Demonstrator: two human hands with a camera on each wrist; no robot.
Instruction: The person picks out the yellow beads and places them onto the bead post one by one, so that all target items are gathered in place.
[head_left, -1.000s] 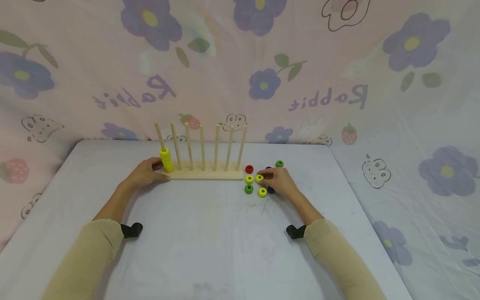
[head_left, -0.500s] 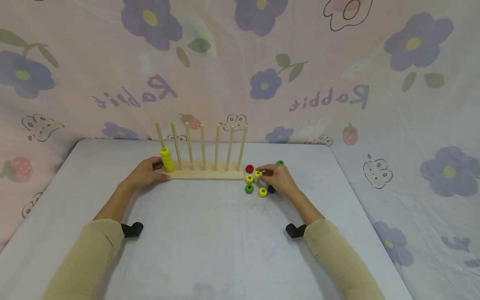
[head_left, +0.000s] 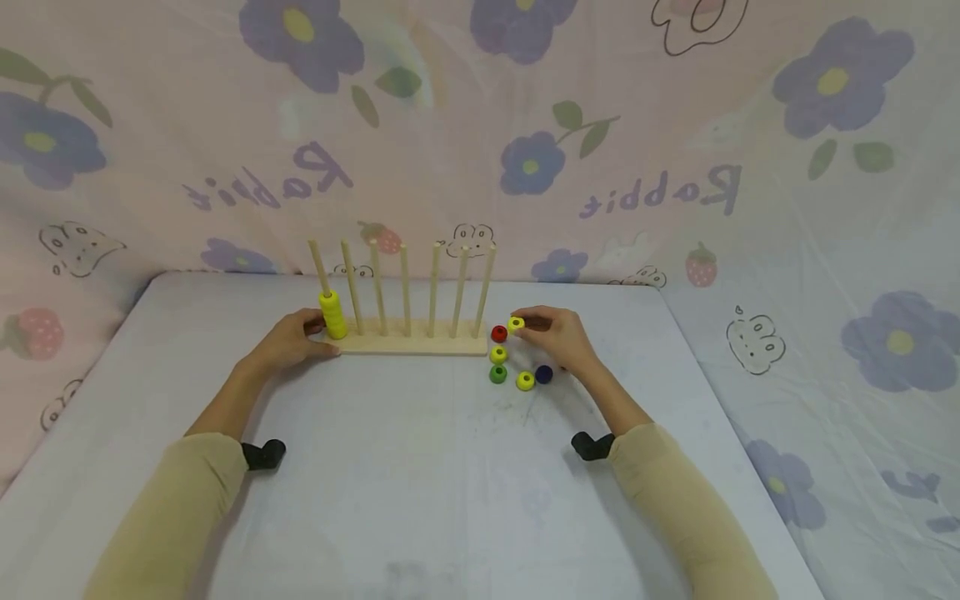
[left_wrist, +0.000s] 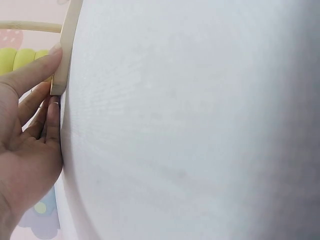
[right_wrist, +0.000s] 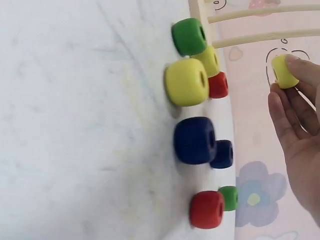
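My left hand point(head_left: 288, 343) holds the left end of a wooden peg rack point(head_left: 412, 344), thumb on the front edge of its base and the other fingers around the end. Several yellow beads point(head_left: 332, 317) are stacked on the leftmost peg; the other pegs are bare. Pinched between thumb and fingertips of my right hand point(head_left: 558, 335) is a yellow bead point(right_wrist: 285, 72), raised off the table to the right of the rack. Below it lie a red bead point(head_left: 498, 333), a yellow bead point(head_left: 498, 355) and a green bead point(head_left: 498, 374).
Closer to me lie another yellow bead point(head_left: 526, 381) and a dark blue bead point(head_left: 543, 374). The right wrist view also shows a second blue bead point(right_wrist: 222, 154), a red bead point(right_wrist: 207, 210) and a green bead point(right_wrist: 228, 198). A patterned cloth point(head_left: 450, 125) hangs behind the white table point(head_left: 420, 483).
My right hand has lifted the yellow bead from among the loose beads, moving up and away from me. The left hand stays on the rack's end.
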